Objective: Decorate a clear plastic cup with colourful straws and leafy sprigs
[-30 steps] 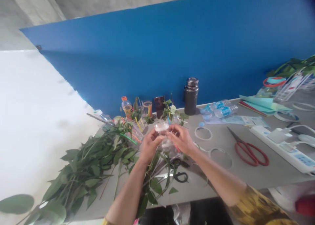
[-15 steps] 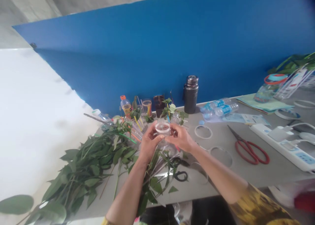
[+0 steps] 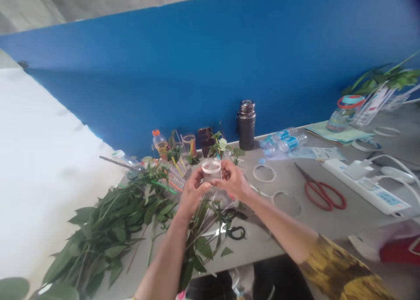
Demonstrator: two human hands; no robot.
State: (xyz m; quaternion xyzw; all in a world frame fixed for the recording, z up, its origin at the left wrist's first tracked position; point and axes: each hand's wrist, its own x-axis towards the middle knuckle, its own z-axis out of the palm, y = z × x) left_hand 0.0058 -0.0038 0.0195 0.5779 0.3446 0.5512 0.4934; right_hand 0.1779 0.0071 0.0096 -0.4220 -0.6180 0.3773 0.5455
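A small clear cup with a white rim (image 3: pixel 211 169) is held upright between both hands over the middle of the table. My left hand (image 3: pixel 193 190) grips its left side, thumb at the front. From the right, my right hand (image 3: pixel 234 180) closes on the cup, its thumb close to the left one. Just below the hands lie cut stems and leaves, with black-handled scissors (image 3: pixel 236 232) among them. Leafy sprigs (image 3: pixel 216 147) stand behind the cup.
A heap of leafy branches (image 3: pixel 114 225) covers the left side. Behind are an orange-capped bottle (image 3: pixel 160 143) and a dark thermos (image 3: pixel 246 127). To the right lie red-handled scissors (image 3: pixel 323 194), plastic bottles (image 3: pixel 292 141), white rings (image 3: pixel 264 173) and a power strip (image 3: pixel 364 188).
The view has shifted slightly, so the table objects appear further left. Both hands still hold the cup, whose opening now faces a little less toward the camera.
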